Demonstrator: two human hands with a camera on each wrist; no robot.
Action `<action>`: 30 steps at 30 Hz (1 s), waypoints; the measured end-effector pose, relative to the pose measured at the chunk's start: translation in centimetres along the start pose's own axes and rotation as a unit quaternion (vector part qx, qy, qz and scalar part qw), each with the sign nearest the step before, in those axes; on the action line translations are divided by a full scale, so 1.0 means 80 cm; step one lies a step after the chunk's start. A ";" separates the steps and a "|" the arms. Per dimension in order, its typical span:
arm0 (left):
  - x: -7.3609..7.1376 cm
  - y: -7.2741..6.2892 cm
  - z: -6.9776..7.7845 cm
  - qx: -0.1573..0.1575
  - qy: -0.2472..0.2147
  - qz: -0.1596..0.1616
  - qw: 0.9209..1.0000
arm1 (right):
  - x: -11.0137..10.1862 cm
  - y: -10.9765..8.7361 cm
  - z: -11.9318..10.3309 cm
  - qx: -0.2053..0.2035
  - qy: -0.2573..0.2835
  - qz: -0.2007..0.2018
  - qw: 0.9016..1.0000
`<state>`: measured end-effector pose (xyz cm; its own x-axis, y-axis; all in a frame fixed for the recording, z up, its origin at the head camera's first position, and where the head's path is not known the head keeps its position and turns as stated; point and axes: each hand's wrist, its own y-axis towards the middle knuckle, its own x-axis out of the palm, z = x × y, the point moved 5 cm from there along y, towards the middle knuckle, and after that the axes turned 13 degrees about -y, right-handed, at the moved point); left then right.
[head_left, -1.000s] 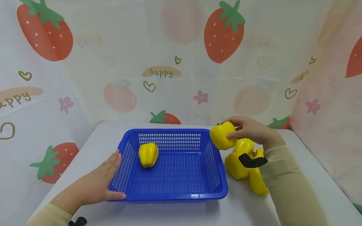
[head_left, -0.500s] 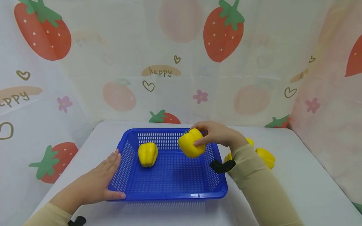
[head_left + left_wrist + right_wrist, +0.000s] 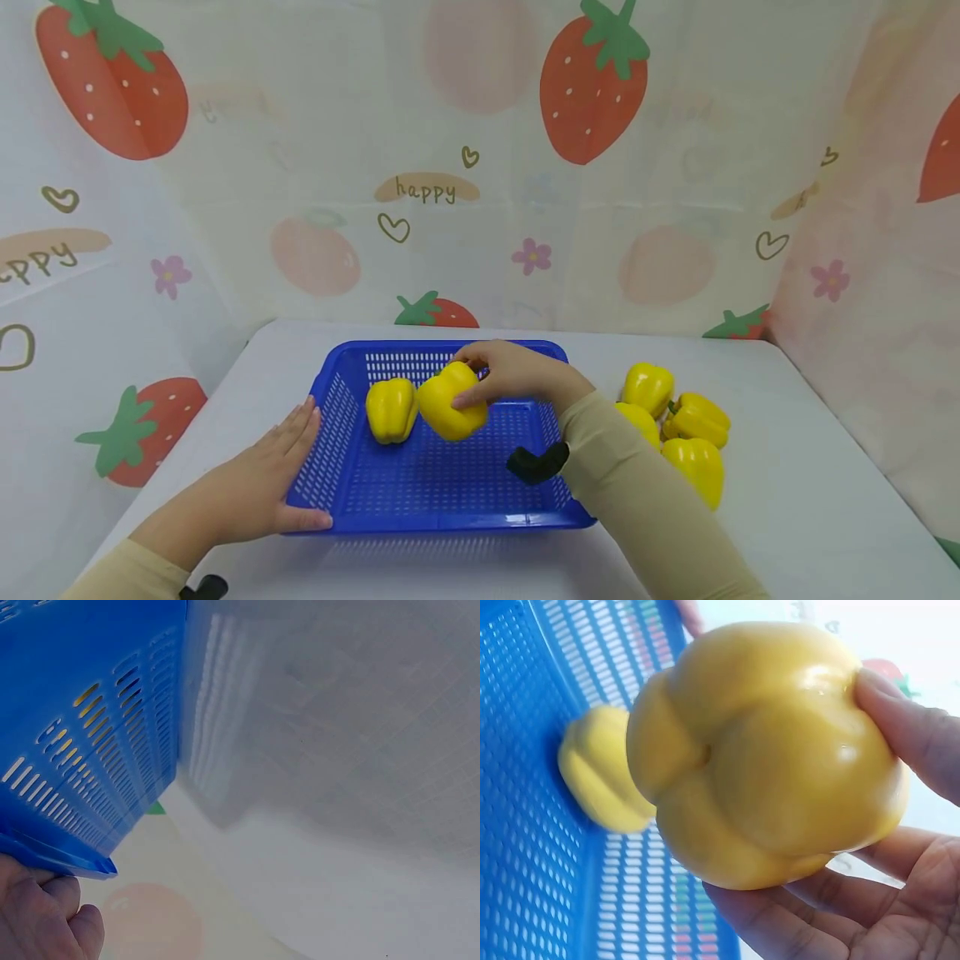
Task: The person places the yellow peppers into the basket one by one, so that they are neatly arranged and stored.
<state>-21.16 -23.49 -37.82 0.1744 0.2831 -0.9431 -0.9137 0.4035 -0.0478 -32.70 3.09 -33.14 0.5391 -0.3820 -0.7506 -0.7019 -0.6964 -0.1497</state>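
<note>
A yellow bell pepper (image 3: 448, 402) is gripped by my right hand (image 3: 510, 372), thumb on the near side and fingers round the far side. It hangs inside the blue plastic basket (image 3: 450, 523), just right of a second yellow bell pepper (image 3: 392, 410) lying in the basket's left part. From the right wrist view, the lobed underside of the held pepper (image 3: 772, 765) faces the camera. My left hand (image 3: 262, 475) rests with straight fingers along the basket's left rim, thumb at the near left corner. In the left wrist view, its fingertips (image 3: 56, 915) show at the rim.
Several more yellow bell peppers (image 3: 697, 419) lie grouped on the white table (image 3: 810, 467) right of the basket, partly behind the right sleeve (image 3: 645, 492). A strawberry-print cloth (image 3: 585, 233) stands behind and at both sides.
My right hand has carried the bell pepper leftward from over the basket's right rim to beside the other pepper. The left hand has stayed at the left rim.
</note>
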 end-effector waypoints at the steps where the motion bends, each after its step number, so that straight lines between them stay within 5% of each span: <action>1: 0.000 0.000 0.000 0.000 -0.001 -0.001 1.000 | 0.003 0.003 -0.001 0.002 0.000 -0.002 1.000; 15: 0.002 0.000 -0.002 0.001 0.002 0.003 1.000 | 0.049 0.036 -0.015 0.009 0.005 -0.035 0.999; 30: 0.002 0.000 -0.002 -0.003 0.005 0.001 1.000 | 0.084 0.051 -0.009 0.000 -0.063 -0.084 0.995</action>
<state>-21.23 -23.59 -38.00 0.1699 0.2750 -0.9463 -0.9164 0.3973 -0.0491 -31.61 -2.80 -38.36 0.5860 -0.1822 -0.7895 -0.6069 -0.7443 -0.2788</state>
